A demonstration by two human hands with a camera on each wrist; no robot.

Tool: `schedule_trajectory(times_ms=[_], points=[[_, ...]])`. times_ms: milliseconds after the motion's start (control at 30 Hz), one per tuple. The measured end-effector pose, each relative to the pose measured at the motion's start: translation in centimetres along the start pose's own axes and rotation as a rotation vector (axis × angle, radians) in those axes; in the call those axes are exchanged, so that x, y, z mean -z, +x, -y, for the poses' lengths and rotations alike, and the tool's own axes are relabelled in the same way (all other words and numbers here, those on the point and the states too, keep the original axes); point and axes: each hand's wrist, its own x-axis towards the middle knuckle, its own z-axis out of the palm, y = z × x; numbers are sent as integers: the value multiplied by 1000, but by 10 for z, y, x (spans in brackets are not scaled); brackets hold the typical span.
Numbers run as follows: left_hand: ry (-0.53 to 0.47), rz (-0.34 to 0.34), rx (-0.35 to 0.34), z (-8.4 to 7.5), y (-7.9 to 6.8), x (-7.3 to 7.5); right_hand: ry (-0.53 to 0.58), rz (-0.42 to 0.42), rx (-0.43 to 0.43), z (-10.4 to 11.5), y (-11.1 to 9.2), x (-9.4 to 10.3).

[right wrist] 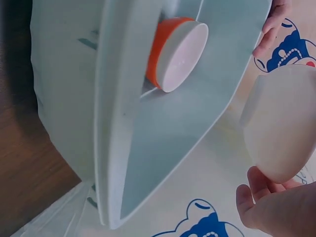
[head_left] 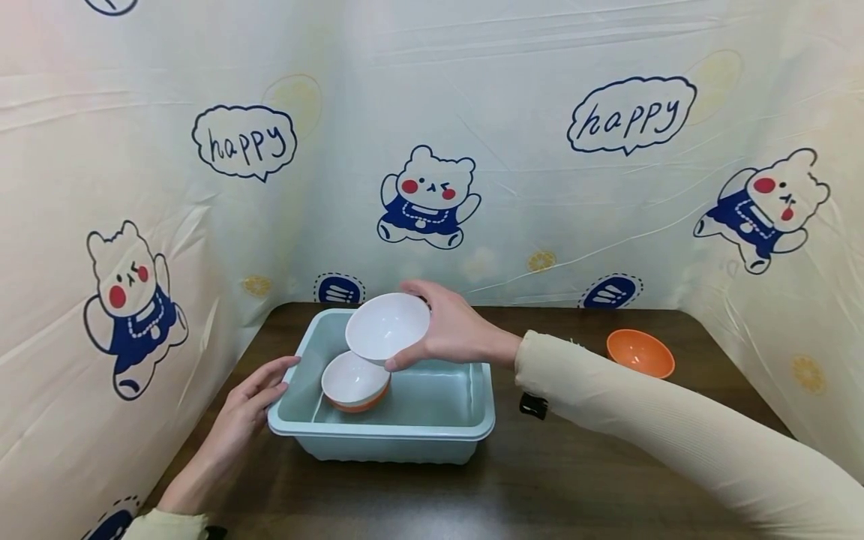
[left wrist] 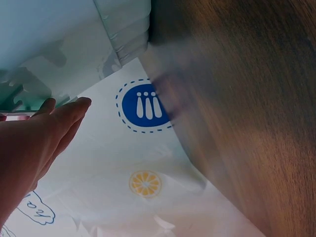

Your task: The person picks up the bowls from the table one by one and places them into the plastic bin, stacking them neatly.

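In the head view my right hand (head_left: 448, 330) grips a white bowl (head_left: 388, 326) by its right side, thumb at the near edge and fingers at the far edge. The bowl is raised above the basin, its inside tilted toward the head camera; the right wrist view shows its pale outside. Below it, another white bowl (head_left: 354, 379) sits nested in an orange bowl (head_left: 358, 407) inside the light green plastic basin (head_left: 391, 430). My left hand (head_left: 250, 397) touches the basin's left rim with mostly straight fingers, thumb nearer me.
A separate orange bowl (head_left: 641, 352) stands on the dark wooden table (head_left: 567, 465) at the right, partly behind my right sleeve (head_left: 607, 397). A pale printed curtain (head_left: 513, 187) with bears and "happy" bubbles encloses the table at the back and both sides.
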Motion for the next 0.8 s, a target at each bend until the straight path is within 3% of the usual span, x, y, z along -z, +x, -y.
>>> schedule_trajectory(times_ms=[800], points=[[10,1,-1,1,0,1,3,51,-4,6,30,-24]])
